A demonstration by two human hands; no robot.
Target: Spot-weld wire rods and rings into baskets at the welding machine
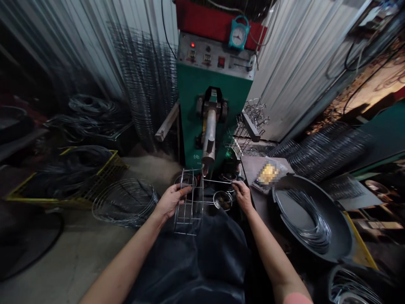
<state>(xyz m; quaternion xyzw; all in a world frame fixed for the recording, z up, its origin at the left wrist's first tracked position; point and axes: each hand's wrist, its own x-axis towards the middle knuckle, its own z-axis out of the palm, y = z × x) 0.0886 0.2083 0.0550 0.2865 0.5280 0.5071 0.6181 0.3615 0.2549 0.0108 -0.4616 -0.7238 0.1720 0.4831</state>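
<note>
My left hand (171, 202) is closed around the side of a small wire rack (184, 221), a boxy frame of thin metal rods held in front of the machine. My right hand (243, 196) pinches the end of a thin metal wire (218, 181) that runs level from the rack's right side. Where wire and rack meet, they lie right under the tip of the spot welder's upper electrode arm (209, 141); whether the tip presses on them I cannot tell. The green spot welder (191, 101) stands straight ahead.
A large black pan (343, 228) with bundled wire rings (311, 223) stands at the right. Wire hoops (126, 207) and a yellow crate (104, 177) lie left. A teal clock (238, 33) hangs above. Stacked wire grids (142, 84) lean behind; small bowls (223, 200) sit below the electrode.
</note>
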